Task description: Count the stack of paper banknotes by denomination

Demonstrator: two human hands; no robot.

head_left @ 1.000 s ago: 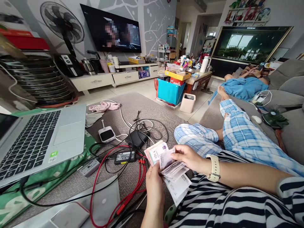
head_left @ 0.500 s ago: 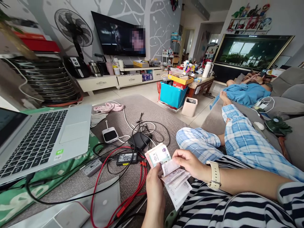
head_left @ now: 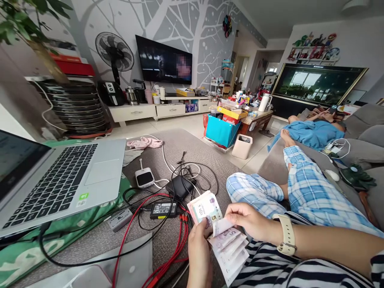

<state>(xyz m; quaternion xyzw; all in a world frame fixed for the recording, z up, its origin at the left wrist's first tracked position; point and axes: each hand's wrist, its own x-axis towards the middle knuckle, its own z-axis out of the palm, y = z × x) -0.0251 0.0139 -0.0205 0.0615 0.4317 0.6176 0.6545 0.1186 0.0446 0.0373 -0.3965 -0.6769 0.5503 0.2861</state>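
Observation:
A stack of banknotes is gripped in my left hand low in the middle of the view, with the thumb pressed on the top notes. My right hand, with a pale watch on its wrist, pinches the folded-over edge of one note. Several notes hang bent down below the right hand. Both hands hover over my lap, beside my knees in blue plaid trousers.
An open laptop lies on a green cushion at the left. Red, black and white cables, a power brick and a black box tangle on the grey mat ahead. Another person lies on the sofa at right. A TV and fan stand beyond.
The camera has tilted up, so hands and notes sit lower in view. My right hand has folded more notes down from the stack held by my left.

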